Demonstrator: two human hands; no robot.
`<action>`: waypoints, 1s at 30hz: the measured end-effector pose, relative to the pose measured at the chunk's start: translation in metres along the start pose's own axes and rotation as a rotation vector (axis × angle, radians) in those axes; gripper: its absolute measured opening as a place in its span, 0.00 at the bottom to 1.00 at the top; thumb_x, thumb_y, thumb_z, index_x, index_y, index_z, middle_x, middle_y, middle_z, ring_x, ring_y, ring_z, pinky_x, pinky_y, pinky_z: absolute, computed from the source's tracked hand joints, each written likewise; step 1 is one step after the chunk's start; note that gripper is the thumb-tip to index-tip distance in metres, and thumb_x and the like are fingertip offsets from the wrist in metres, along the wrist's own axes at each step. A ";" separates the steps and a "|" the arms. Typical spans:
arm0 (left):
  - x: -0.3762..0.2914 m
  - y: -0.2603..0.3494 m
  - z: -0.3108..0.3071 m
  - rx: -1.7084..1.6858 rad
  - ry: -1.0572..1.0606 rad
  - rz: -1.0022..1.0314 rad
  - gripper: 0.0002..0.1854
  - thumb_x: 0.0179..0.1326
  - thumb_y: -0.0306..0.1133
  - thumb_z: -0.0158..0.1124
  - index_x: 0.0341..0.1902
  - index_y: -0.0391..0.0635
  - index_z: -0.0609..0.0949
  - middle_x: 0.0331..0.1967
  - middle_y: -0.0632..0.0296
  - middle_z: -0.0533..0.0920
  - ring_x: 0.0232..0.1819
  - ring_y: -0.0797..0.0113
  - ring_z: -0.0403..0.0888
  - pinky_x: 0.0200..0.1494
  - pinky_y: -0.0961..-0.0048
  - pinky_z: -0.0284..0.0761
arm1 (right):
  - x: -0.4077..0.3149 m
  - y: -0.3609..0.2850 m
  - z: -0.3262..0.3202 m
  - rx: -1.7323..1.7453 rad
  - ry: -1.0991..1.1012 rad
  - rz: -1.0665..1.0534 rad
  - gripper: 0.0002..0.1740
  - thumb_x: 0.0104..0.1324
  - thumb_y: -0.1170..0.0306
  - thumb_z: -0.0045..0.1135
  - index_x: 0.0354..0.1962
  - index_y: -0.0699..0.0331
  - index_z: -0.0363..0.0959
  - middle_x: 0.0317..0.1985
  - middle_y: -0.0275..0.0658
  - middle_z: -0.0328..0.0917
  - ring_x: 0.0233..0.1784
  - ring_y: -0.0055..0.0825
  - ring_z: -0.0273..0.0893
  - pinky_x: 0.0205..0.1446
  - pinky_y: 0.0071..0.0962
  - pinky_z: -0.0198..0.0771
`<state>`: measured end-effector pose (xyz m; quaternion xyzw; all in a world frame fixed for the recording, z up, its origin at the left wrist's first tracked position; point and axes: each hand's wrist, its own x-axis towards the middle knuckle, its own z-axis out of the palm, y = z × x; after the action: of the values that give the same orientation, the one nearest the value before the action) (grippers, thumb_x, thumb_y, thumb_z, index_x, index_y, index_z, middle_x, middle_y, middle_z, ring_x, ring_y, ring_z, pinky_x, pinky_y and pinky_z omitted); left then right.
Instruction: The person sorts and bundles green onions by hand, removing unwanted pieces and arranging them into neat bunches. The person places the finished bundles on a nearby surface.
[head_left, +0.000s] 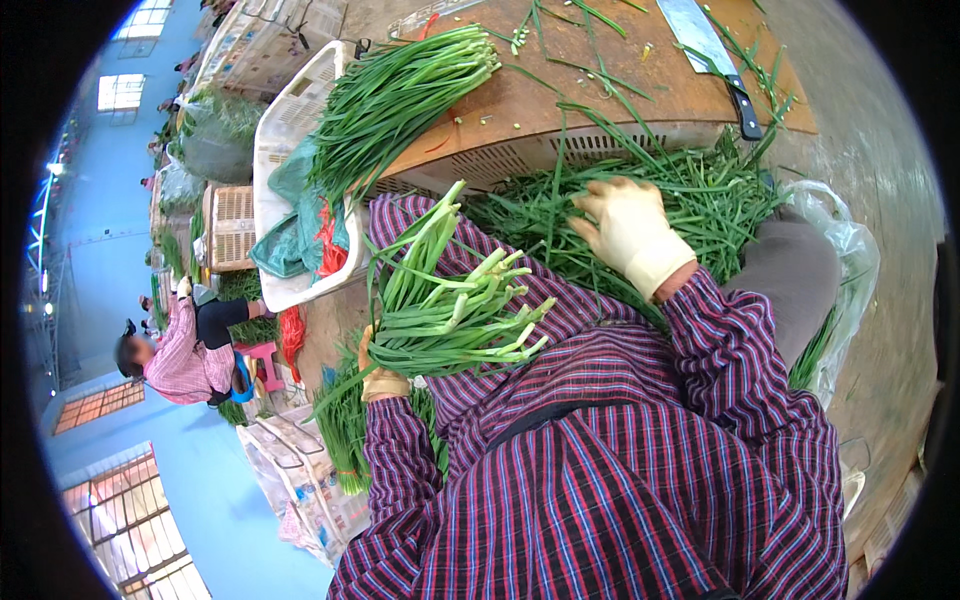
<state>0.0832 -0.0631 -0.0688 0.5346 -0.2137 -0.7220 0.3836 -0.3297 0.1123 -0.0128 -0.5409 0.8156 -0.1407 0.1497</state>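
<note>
My left hand (384, 379), in a cream glove, grips a bunch of garlic chives (450, 315) over my lap. The pale cut stem ends point right and the green leaves hide most of my fingers. My right hand (634, 232), also gloved, is palm down with its fingers spread over a heap of loose green leaves (712, 195). I see no bunch in it. Beyond the heap stands a wooden board (525, 97) on a plastic crate. A thick bundle of chives (409, 97) rests on the board's left part, its leaves hanging over the edge.
A cleaver (697, 37) with a black handle lies at the board's right, handle over the edge. Left are a white plastic basket (264, 161) holding green netting (292, 240) and a red bag (328, 244). Another person (187, 352) sits farther left. Clear plastic (851, 247) lies beside my leg.
</note>
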 end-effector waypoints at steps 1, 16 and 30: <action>0.002 0.000 -0.001 0.004 -0.001 -0.004 0.10 0.62 0.40 0.57 0.35 0.47 0.80 0.36 0.60 0.84 0.41 0.61 0.80 0.49 0.57 0.77 | 0.003 -0.012 -0.013 0.231 0.172 -0.058 0.17 0.61 0.55 0.56 0.38 0.57 0.81 0.35 0.37 0.82 0.41 0.36 0.79 0.47 0.36 0.72; 0.007 -0.002 0.006 0.040 -0.026 -0.067 0.10 0.61 0.40 0.58 0.35 0.46 0.80 0.37 0.58 0.84 0.41 0.59 0.80 0.48 0.56 0.77 | 0.005 -0.022 -0.030 1.679 0.388 0.026 0.13 0.64 0.63 0.55 0.36 0.66 0.78 0.31 0.38 0.81 0.30 0.21 0.75 0.36 0.20 0.70; 0.000 0.000 0.003 0.023 -0.020 -0.083 0.11 0.60 0.40 0.58 0.35 0.46 0.80 0.37 0.57 0.84 0.41 0.58 0.81 0.48 0.56 0.77 | -0.007 -0.019 -0.027 1.052 0.164 0.039 0.14 0.60 0.66 0.63 0.42 0.64 0.79 0.39 0.38 0.82 0.41 0.21 0.79 0.47 0.21 0.74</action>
<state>0.0800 -0.0636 -0.0682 0.5403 -0.2034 -0.7400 0.3451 -0.3218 0.1139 0.0195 -0.3647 0.6539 -0.5695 0.3392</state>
